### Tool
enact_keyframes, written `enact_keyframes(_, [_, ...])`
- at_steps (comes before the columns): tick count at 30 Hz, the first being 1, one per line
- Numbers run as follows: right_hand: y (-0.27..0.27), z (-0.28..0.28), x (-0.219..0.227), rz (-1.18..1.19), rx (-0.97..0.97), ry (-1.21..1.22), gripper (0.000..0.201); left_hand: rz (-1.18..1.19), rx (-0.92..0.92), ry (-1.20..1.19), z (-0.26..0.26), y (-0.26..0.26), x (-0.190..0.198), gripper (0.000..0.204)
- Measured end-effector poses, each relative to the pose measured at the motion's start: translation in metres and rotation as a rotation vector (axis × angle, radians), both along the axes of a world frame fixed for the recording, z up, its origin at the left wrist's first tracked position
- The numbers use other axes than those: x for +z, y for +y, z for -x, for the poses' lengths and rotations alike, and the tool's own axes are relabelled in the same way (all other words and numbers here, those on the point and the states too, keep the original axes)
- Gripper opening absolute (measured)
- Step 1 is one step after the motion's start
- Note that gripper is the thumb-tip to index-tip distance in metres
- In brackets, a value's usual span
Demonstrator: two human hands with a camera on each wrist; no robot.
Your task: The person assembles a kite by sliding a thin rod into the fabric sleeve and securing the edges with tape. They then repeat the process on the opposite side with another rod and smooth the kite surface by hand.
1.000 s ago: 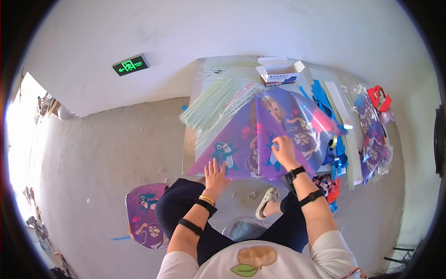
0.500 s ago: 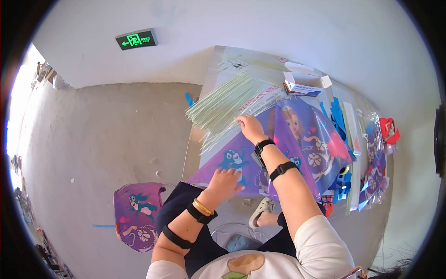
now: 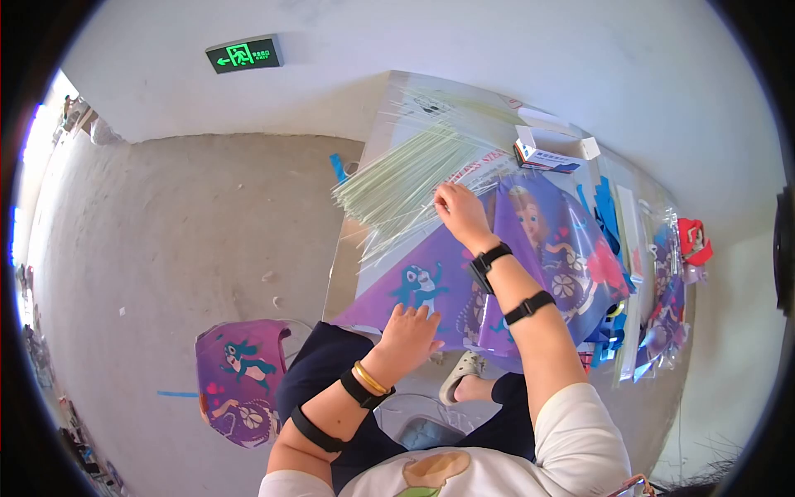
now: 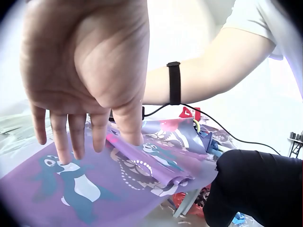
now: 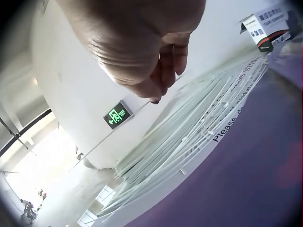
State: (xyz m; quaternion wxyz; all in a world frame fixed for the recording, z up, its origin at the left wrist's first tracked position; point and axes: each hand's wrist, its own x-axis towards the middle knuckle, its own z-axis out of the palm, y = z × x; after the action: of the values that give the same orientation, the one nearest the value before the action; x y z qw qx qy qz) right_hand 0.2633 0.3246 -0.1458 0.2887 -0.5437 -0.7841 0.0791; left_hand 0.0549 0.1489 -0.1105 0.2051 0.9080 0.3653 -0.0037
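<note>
Pale thin sticks (image 3: pixel 406 178) lie in a loose heap on the table's far left part. At their right edge my right hand (image 3: pixel 462 214) has its fingers drawn together, and in the right wrist view it pinches one thin stick (image 5: pixel 102 143). A purple triangular sheet (image 3: pixel 377 304) printed with a teal cartoon animal spreads over the near side of the table, its right part folded over. Above it is my left hand (image 3: pixel 406 338); its fingers (image 4: pixel 59 132) point loosely down over the print, holding nothing.
Behind the sheets stands an open white box (image 3: pixel 553 151). Blue strips (image 3: pixel 607 217) and a plastic-wrapped purple bundle (image 3: pixel 662 311) lie along the right. Another purple printed piece (image 3: pixel 240 381) is low at the left, beside my leg. A green exit sign (image 3: pixel 244 54) hangs on the wall.
My right hand has left the folded part of the purple sheet and moved up and left to the sticks. My left hand has lifted off the sheet's near edge. The view has shifted.
</note>
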Motion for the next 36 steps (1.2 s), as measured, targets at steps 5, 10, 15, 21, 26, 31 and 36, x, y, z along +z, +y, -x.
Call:
enact_keyframes(5, [-0.066,-0.007,-0.012,-0.008,0.007,0.069,0.010,0.082,-0.034,0.057,-0.008,-0.011,-0.012,0.056])
enact_keyframes(10, [-0.106,0.018,-0.050,0.013,-0.069,0.104,0.012,0.042,-0.060,0.064,-0.013,-0.027,-0.042,0.061])
enact_keyframes(15, [-0.112,0.031,-0.074,-0.032,-0.193,0.157,0.015,0.037,0.040,0.249,-0.019,-0.023,-0.052,0.075])
enact_keyframes(21, [-0.116,0.026,-0.076,0.162,-0.260,0.269,0.016,0.036,0.147,0.356,-0.019,-0.016,-0.053,0.078])
enact_keyframes(26, [-0.103,0.031,-0.089,0.283,-0.365,0.226,0.012,0.065,0.169,0.371,-0.013,-0.013,-0.050,0.077])
enact_keyframes(31, [-0.099,0.030,-0.086,0.335,-0.419,0.221,0.012,0.178,0.245,0.493,-0.014,-0.012,-0.055,0.079])
enact_keyframes(36, [-0.093,0.038,-0.086,0.347,-0.469,0.239,0.013,0.178,0.265,0.638,-0.014,-0.015,-0.064,0.068])
